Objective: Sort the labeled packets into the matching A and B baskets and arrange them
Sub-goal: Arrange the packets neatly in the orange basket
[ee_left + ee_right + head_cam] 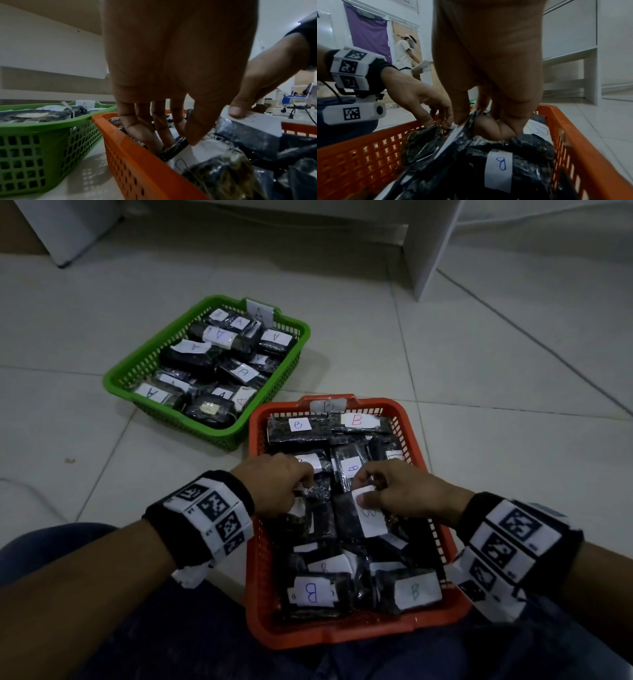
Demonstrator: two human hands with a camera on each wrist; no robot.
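Note:
An orange basket point(255, 508) tagged B stands in front of me, packed with dark packets that bear white B labels. My left hand point(303, 486) reaches in by the left wall, fingers and thumb pinching the top of a brownish packet point(299, 517). In the left wrist view, that left hand point(176, 144) points down among the packets. My right hand point(363, 491) pinches the upper edge of a tilted black B packet point(371, 518), thumb on its label. In the right wrist view, the right hand point(471, 121) grips that packet point(453, 136). A green basket point(120, 378) tagged A holds several A packets.
The green basket sits on the tiled floor up and left of the orange one, corners nearly touching. My knees point(171, 628) in dark trousers flank the orange basket. White furniture point(431, 244) stands at the back. Another person point(404, 50) stands far off.

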